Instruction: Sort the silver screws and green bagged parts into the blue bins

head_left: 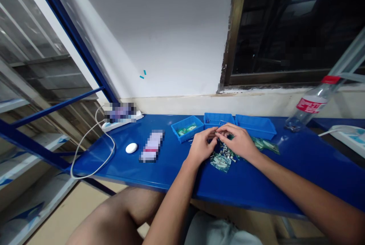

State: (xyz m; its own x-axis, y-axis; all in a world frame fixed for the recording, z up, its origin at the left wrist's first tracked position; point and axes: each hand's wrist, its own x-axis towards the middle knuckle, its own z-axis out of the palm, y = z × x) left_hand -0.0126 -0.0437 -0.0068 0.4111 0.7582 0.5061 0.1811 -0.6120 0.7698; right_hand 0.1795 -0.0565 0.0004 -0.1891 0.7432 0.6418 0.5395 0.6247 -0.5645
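A: Where are the two hands?

B: Over the blue counter (171,174). The left hand (202,146) and right hand (239,139) come together just in front of the blue trays.

A: And the fingers?

B: Curled in and narrow on both, the tips almost meeting. Whether they pinch something small between them, I cannot tell.

A: Where are the metal parts?

B: The small metal parts (225,151) lie in a loose heap on the counter, below the hands and partly hidden by them. A clear plastic packet (221,163) lies at the near side of the heap.

A: What about the trays?

B: Three, side by side. The left tray (180,139) holds a green-tinted packet (187,128); the middle tray (218,117) is partly covered by the hands; the right tray (258,126) has a green bag (266,146) just in front of it.

A: Anything farther off?

B: A bottle with a red cap (310,103) to the right, and a white oval object (131,148) well to the left.
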